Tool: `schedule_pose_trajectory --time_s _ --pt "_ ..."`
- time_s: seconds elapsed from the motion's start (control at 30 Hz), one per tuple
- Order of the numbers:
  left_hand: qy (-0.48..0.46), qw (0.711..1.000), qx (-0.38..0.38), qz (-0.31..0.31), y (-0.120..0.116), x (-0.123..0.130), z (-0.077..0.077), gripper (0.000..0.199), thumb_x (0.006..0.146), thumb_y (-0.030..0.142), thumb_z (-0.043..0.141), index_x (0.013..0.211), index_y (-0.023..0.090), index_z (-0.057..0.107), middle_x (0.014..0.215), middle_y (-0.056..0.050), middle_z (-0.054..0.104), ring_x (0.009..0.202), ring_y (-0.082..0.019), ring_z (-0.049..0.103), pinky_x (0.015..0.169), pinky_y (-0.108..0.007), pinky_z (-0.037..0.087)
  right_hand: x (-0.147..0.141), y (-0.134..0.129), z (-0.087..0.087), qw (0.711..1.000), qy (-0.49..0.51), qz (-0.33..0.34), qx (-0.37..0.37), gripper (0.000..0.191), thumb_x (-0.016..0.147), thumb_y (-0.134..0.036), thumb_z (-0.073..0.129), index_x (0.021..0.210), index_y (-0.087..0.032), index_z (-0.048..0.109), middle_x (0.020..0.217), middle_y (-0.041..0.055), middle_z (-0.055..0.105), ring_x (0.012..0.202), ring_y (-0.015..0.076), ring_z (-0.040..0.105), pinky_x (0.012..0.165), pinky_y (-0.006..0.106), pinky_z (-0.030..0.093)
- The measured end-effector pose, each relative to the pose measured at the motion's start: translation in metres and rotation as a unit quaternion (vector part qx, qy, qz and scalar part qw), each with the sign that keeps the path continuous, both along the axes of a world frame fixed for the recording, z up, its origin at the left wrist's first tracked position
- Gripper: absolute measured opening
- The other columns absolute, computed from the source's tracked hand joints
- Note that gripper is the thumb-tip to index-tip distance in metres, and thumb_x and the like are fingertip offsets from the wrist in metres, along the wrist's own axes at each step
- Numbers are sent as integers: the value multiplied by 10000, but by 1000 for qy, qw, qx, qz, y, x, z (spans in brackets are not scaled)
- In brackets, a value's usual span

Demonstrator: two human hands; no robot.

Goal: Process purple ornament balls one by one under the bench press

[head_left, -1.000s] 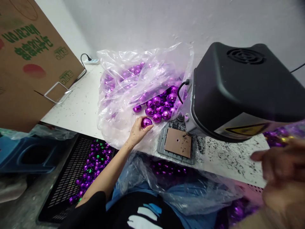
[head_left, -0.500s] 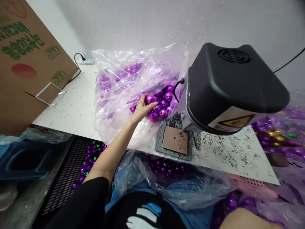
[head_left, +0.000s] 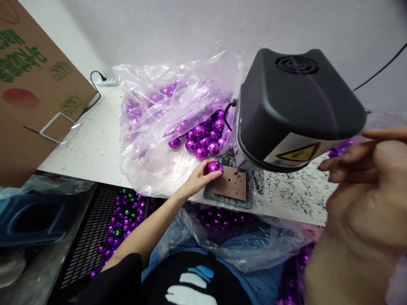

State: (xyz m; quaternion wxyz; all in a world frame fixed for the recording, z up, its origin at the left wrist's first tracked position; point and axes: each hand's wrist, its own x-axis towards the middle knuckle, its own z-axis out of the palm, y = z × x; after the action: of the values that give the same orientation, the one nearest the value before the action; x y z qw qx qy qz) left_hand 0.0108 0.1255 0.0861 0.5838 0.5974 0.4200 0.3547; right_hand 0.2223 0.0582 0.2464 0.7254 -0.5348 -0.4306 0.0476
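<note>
My left hand is closed around a shiny purple faceted bauble, at the left edge of a brown square plate with a small hole. The plate lies on a dark grey grooved base below a black machine head with a yellow warning label. Close to the camera on the right, my right hand is raised beside the machine. Its index finger points toward the machine's right end and the other fingers are loosely bent, with nothing seen in them. More purple baubles spill from a clear plastic bag.
A cardboard box stands at the left near a power strip. Dark chips litter the white table. Below are a black crate with purple and green baubles, a blue stool, and a plastic sheet over my lap.
My left hand has brought a purple bauble from the pile toward me, to the brown plate. My right hand has risen into view beside the machine. The view has shifted slightly.
</note>
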Motion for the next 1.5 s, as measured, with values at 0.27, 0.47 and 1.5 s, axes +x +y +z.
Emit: schedule_pose_trajectory --time_s 0.27,0.47,1.5 --pt "138 970 198 3 -12 27 -22 539 812 455 746 1245 202 548 1178 -87 641 1103 -266 595 981 -421 461 17 24 -14 997 -21 -5 68 225 792 -173 502 995 -97 562 734 5 502 519 79 511 375 229 338" --pt "162 934 317 8 -19 34 -35 548 827 468 732 1255 196 524 1182 -102 640 1092 -260 596 961 -405 458 20 22 -22 998 -47 6 45 191 842 -154 489 1000 -75 560 762 -2 510 501 43 505 382 189 348" --pt "264 897 348 -65 -15 45 -33 494 892 425 644 1276 173 463 1269 -133 592 1213 -293 519 1153 -523 289 10 -7 -2 969 -163 28 -183 267 872 -333 536 697 -131 521 566 -35 402 519 11 361 484 182 278"
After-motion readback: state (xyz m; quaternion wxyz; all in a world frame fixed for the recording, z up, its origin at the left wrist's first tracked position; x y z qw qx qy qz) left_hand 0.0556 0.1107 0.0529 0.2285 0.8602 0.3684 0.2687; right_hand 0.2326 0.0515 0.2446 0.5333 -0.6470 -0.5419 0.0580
